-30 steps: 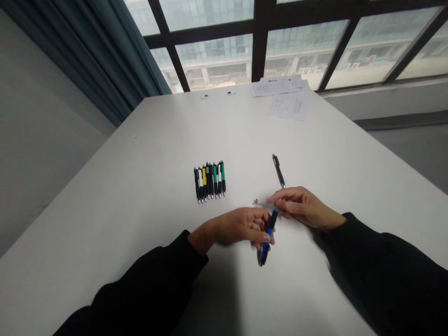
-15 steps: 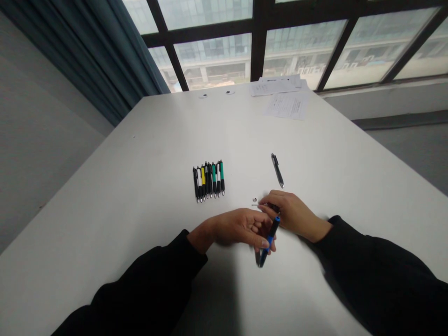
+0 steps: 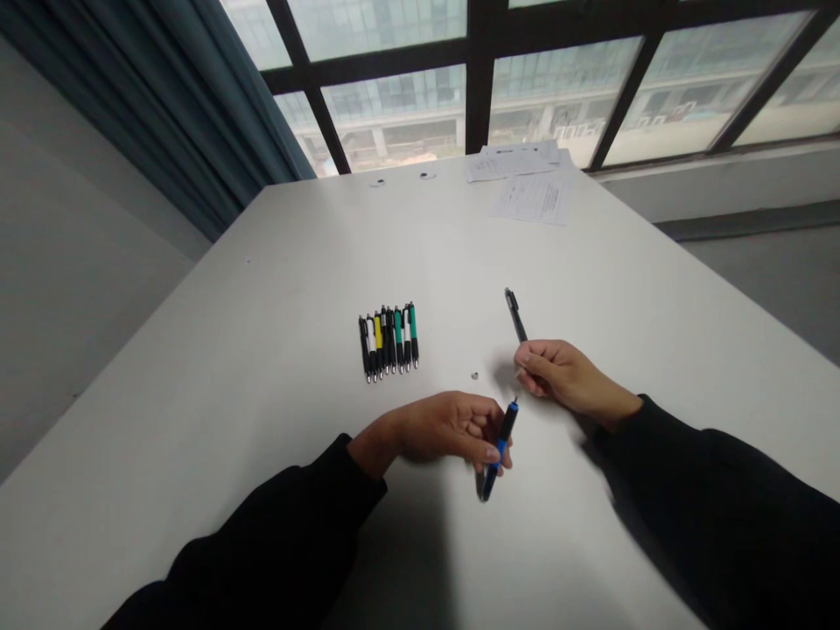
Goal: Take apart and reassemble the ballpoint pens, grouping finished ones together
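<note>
My left hand (image 3: pixel 463 429) is closed around a blue and black pen (image 3: pixel 500 451), which is tilted with its upper end toward my right hand. A thin dark tip sticks out of that upper end. My right hand (image 3: pixel 555 374) is held just to the right of the pen, apart from it, with fingertips pinched together; what they hold, if anything, is too small to make out. Behind its fingers, the lower end of a dark grey pen (image 3: pixel 515 315) is hidden. Between the hands and the pen row, a small silvery piece (image 3: pixel 475 375) lies on the white table (image 3: pixel 295 350).
A tight row of several pens (image 3: pixel 388 341) with black, white, yellow and green barrels lies left of centre. Printed papers (image 3: pixel 531 197) rest at the far edge, near two small round fittings (image 3: pixel 427 176). Beyond are a window and a blue curtain (image 3: pixel 164 96).
My right hand has moved right and slightly away from me, toward the dark grey pen. The thin piece at its fingertips no longer shows on the table. A thin tip now shows at the blue pen's end.
</note>
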Tool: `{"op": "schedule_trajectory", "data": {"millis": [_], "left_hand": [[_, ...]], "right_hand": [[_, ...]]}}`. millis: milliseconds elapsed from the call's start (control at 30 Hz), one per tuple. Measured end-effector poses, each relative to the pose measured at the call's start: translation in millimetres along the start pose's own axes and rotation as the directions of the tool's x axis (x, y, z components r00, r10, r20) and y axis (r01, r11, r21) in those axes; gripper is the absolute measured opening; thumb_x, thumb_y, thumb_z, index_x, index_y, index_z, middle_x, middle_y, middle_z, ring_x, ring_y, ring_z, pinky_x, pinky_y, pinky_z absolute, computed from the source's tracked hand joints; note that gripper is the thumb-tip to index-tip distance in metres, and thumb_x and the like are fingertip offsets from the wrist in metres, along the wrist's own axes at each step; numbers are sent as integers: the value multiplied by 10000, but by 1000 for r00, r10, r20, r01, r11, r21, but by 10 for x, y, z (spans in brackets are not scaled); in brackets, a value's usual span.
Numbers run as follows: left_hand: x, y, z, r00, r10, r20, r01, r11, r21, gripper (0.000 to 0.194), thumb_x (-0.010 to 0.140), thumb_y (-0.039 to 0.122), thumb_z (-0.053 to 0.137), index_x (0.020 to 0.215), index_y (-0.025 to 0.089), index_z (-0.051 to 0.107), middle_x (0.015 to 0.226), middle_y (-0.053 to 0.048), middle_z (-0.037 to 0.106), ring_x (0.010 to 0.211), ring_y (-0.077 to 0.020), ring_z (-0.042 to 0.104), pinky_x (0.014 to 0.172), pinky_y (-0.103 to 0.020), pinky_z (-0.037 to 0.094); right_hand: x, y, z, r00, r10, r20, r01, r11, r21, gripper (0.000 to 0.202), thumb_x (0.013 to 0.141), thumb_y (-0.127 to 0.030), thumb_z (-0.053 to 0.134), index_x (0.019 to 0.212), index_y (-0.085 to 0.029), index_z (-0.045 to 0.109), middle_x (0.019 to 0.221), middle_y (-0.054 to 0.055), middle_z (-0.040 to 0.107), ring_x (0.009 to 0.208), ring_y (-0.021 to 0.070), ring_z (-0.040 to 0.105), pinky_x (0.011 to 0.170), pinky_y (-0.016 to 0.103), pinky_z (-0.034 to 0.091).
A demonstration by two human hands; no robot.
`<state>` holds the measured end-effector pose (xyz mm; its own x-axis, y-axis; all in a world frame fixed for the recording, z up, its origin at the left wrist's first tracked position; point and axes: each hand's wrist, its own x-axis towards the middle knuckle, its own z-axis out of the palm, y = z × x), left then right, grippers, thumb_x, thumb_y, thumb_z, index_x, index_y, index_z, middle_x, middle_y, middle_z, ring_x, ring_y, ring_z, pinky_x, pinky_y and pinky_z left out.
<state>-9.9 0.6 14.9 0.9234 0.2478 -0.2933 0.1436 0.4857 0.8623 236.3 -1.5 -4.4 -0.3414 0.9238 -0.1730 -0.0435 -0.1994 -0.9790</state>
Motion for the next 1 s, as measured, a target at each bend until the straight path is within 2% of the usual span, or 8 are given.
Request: {"op": "schedule_trajectory", "data": {"millis": [100, 233, 300, 567, 1000], "left_hand": [[6, 6, -1, 1000, -5, -17, 5, 1000, 17, 422, 763, 406, 870, 989, 133, 642, 946, -101, 742, 819, -155, 721, 710, -257, 555], [7, 1, -10, 999, -18, -30, 20, 999, 44, 442, 769, 432, 861, 1000, 138, 627, 956, -100, 748, 784, -147, 719, 669, -243, 548], [3, -3, -13, 999, -23, -38, 25, 998, 52, 447, 773, 440, 856, 1011, 141, 625, 963, -99, 751, 785, -147, 721, 659, -237, 545], [1, -7, -16, 1000, -13, -23, 14, 999, 44, 449, 764, 439, 864, 998, 136, 630, 947, -98, 751, 763, -140, 717, 684, -247, 552], [6, 1, -18, 999, -24, -35, 26, 998, 52, 479, 755, 464, 864, 996, 133, 616, 939, -102, 755, 719, -137, 713, 631, -236, 547]], "right_hand": [[6, 6, -9, 1000, -11, 21, 8, 991, 136, 444, 855, -536, 757, 686, -173, 566, 529, -36, 512, 467, 79, 389, 473, 240, 260], [-8, -25, 27, 991, -26, 132, -6, 971, 239, 449, 819, -514, 804, 663, -169, 563, 512, -37, 506, 483, 85, 400, 498, 247, 265], [-14, -33, 35, 987, -16, 159, -25, 968, 248, 432, 817, -505, 811, 686, -163, 583, 511, -40, 512, 478, 83, 401, 500, 249, 265], [-17, -13, 11, 986, -13, 165, -27, 970, 241, 424, 812, -500, 816, 675, -164, 597, 498, -40, 517, 481, 90, 411, 500, 256, 266], [-2, -5, 11, 985, -23, 170, -18, 971, 237, 429, 826, -491, 808, 657, -157, 599, 499, -31, 525, 487, 88, 420, 512, 253, 274]]}}
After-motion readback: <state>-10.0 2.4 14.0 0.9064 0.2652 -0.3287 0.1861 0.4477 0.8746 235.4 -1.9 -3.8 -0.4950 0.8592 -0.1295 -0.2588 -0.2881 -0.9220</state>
